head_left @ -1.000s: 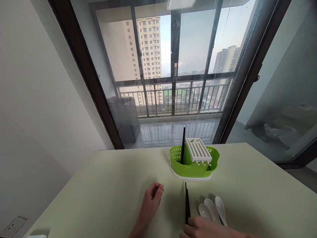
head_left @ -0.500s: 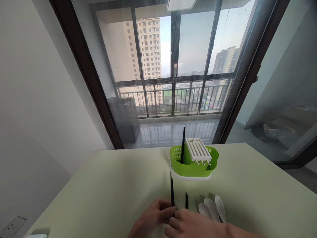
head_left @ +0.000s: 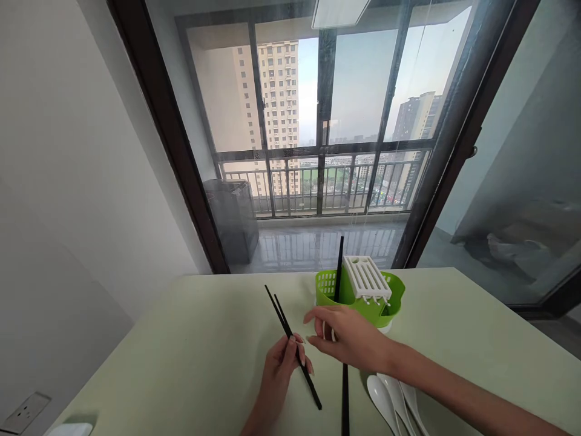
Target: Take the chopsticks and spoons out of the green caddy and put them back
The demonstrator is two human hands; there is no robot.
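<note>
Since half a second ago the hands have split apart and lifted off the bench [head_left: 190,351]; the black chopstick pair [head_left: 290,339] went up with the left one and now points up-left instead of standing near vertical. Far left: wall socket [head_left: 25,412] at the bottom edge. Left hand [head_left: 281,369] is closed on the chopstick pair around mid-length, fingertips pinching the sticks, tips up toward the window, lower ends down-right above the bench. Right hand [head_left: 349,336] hovers just right of it, fingers loosely spread, holding nothing, thumb side near the left fingertips but can't tell if touching. Under the right wrist a single black chopstick [head_left: 345,402] lies flat on the bench, running toward the camera. Behind the right hand: green cutlery drainer [head_left: 390,300] with a white slotted insert [head_left: 365,277] and one black chopstick [head_left: 339,269] standing upright in its left compartment. Right of the lying stick: white spoons [head_left: 390,396] bunched on the bench.
</note>
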